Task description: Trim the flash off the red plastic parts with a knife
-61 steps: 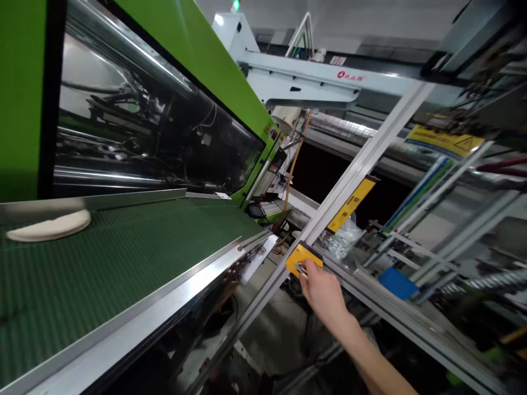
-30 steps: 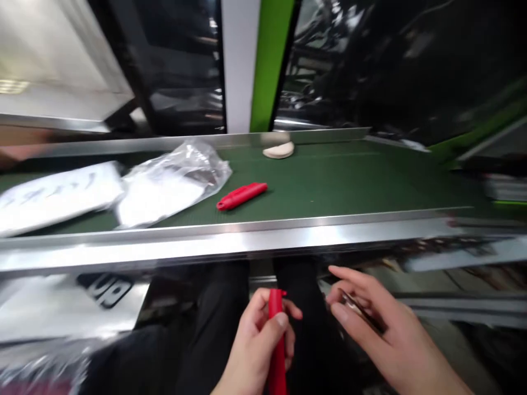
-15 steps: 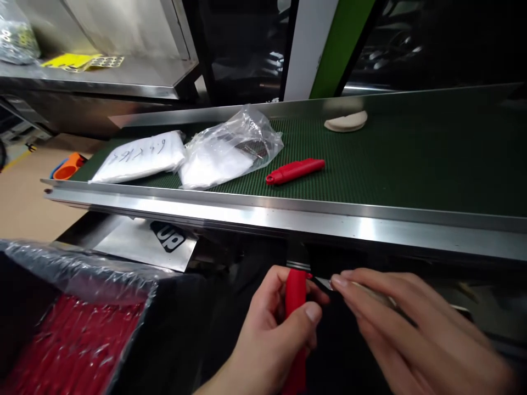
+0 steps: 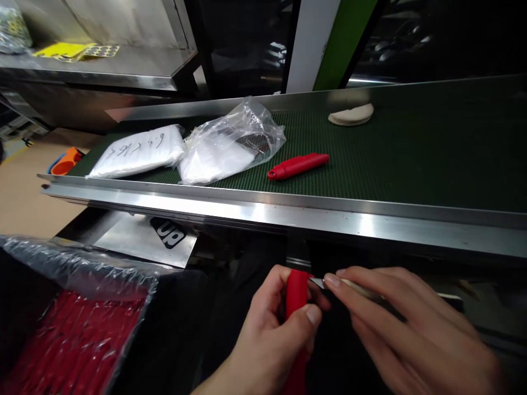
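My left hand (image 4: 280, 329) is wrapped round a long red plastic part (image 4: 297, 291), held upright below the conveyor's front edge. In my right hand (image 4: 407, 323) is a slim craft knife (image 4: 362, 289) with a pale handle, pinched between thumb and fingers. The knife's pointed blade touches the right side of the red part near its top, by a small red bit there. My left fingertips lie behind the part, close to the blade. The lower end of the red part runs out of view.
A green conveyor belt (image 4: 411, 159) with a metal rim (image 4: 247, 211) crosses ahead. On it lie another red part (image 4: 298, 166), white packets (image 4: 138, 153), a clear bag (image 4: 255, 129) and a pale half-round pad (image 4: 352, 114). A plastic-lined bin (image 4: 152, 282) of red pieces (image 4: 78, 340) stands at left.
My right hand has moved slightly left, bringing the knife blade closer against the red part. The left hand keeps its hold almost unmoved. The view has shifted a little.
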The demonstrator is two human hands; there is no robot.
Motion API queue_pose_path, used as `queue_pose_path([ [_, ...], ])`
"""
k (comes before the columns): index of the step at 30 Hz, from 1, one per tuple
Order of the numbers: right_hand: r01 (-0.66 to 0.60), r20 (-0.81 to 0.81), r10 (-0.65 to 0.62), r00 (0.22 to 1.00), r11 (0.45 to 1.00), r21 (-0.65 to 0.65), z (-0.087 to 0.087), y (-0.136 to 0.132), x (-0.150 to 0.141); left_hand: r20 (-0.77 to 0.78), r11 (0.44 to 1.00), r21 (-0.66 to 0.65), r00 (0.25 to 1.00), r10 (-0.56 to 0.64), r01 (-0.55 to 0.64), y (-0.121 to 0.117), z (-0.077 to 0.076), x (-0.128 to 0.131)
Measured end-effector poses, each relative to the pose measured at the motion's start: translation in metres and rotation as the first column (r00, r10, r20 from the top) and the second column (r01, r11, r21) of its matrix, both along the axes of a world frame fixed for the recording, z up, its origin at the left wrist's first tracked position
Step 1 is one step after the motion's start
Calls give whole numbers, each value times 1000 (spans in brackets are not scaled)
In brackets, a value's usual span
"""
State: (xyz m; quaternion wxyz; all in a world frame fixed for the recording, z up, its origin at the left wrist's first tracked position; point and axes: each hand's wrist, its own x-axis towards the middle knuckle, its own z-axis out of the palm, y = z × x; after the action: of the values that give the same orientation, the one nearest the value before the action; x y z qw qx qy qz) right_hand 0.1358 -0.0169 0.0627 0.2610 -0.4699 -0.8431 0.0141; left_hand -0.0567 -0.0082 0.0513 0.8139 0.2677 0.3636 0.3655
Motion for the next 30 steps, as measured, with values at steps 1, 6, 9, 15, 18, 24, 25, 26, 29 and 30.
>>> queue_pose_path([
  [1,28,-7,-28,1000,1000,2,-1,1,3,30,999,20,999,-26,25,-2,0,-1],
  [6,177,-163,-180,970,984,-32,0,2,14,156,997,16,984,-82,80,-9,-2,-3],
  [9,-3,-139,1,990,1000,-13,4,-3,12,167,995,-73,985,-51,63,-7,-5,-2],
  [15,-92,-110,90,990,996,-16,4,-10,3,342,988,-121,938,-53,99,-4,-7,-1],
  [18,-82,-107,79,991,996,-24,2,-11,3,383,986,-145,924,-20,82,-3,-4,1],
  [24,-46,-146,40,989,998,-33,-1,-12,-1,405,982,-138,912,-63,129,-4,-4,4],
  [25,-40,-145,35,989,999,-32,-1,-12,-1,407,982,-137,911,-61,127,-4,-5,4],
  [26,-38,-143,33,989,999,-31,-1,-12,-2,414,982,-136,908,-61,128,-4,-6,5],
  [29,-44,-139,42,989,999,-15,-2,-13,1,435,982,-137,898,-59,131,-2,-8,6],
  [30,-56,-138,53,989,998,-13,-2,-14,3,440,981,-139,896,-61,136,-1,-8,6],
])
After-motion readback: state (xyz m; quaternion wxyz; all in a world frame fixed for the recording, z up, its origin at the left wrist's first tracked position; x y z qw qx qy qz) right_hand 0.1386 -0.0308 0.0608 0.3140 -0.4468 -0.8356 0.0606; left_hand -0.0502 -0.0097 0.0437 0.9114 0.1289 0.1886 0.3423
